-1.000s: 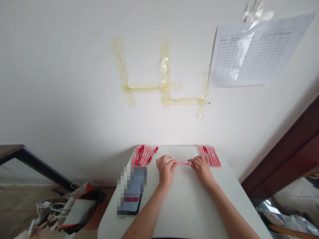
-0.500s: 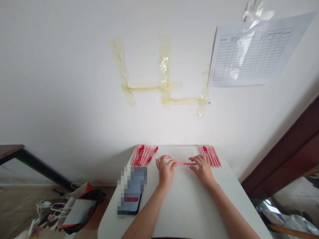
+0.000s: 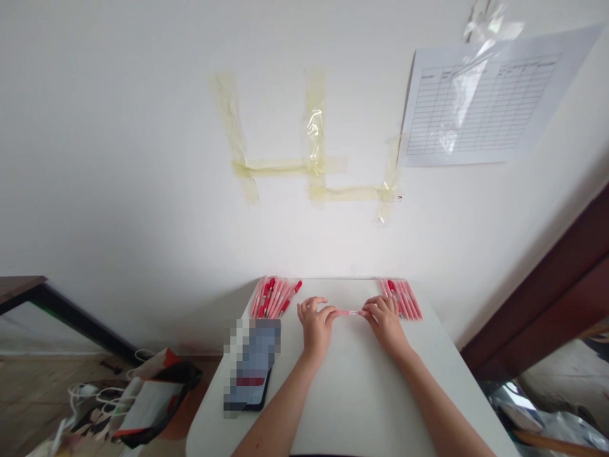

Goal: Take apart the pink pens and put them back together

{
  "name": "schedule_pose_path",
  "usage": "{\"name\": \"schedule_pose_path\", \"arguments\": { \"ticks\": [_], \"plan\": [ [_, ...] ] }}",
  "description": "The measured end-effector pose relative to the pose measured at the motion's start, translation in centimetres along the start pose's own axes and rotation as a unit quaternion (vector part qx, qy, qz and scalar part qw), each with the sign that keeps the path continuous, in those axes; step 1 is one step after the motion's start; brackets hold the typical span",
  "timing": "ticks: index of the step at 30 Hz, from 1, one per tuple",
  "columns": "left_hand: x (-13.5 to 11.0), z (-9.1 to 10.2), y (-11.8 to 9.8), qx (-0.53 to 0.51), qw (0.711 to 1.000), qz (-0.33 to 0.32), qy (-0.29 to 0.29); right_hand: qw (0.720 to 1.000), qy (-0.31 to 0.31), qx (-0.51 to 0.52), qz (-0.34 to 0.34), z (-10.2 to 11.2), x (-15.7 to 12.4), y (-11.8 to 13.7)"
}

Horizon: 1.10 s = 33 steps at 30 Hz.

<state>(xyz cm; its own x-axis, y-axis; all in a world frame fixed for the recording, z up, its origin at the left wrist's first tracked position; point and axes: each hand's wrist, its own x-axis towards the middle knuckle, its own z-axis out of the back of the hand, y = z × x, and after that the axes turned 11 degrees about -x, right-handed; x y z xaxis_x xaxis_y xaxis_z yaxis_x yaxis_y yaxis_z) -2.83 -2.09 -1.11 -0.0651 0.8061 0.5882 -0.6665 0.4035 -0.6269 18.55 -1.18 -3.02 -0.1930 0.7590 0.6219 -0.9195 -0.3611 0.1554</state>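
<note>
A pink pen (image 3: 349, 312) lies crosswise between my two hands, level above the white table (image 3: 352, 393). My left hand (image 3: 316, 333) pinches its left end between thumb and fingers. The right end is gripped by my right hand (image 3: 386, 327), whose fingers cover that part. Beyond my left hand, a loose bunch of pink and red pens (image 3: 276, 298) rests at the table's far left corner. Just past my right hand, a neater row of pink pens (image 3: 409, 299), one of them red, sits at the far right; my fingers partly hide it.
A phone (image 3: 254, 368), blurred out, lies on the table left of my left forearm. The white wall (image 3: 157, 158) rises behind the table, with yellowed tape (image 3: 314, 127) and a printed sheet (image 3: 480, 108). Bags and cables (image 3: 143, 406) are on the floor at left.
My right thumb and fingers have closed onto the pen's right end, where they were apart before. My left hand and the pen have hardly moved.
</note>
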Motion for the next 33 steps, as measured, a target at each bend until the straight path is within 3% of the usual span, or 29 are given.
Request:
{"name": "schedule_pose_path", "arguments": {
  "ticks": [14,25,33],
  "plan": [
    [-0.07,-0.13,0.12,0.007,1.000,-0.014,-0.013,0.999,0.018,-0.021,0.018,0.19,0.05,0.28],
    [-0.25,-0.55,0.73,0.018,1.000,0.002,0.000,0.999,-0.027,-0.009,-0.020,-0.34,-0.09,-0.58],
    [-0.08,-0.21,0.45,0.014,1.000,0.010,0.002,1.000,-0.005,0.005,-0.023,-0.15,-0.26,-0.46]
  ]
}}
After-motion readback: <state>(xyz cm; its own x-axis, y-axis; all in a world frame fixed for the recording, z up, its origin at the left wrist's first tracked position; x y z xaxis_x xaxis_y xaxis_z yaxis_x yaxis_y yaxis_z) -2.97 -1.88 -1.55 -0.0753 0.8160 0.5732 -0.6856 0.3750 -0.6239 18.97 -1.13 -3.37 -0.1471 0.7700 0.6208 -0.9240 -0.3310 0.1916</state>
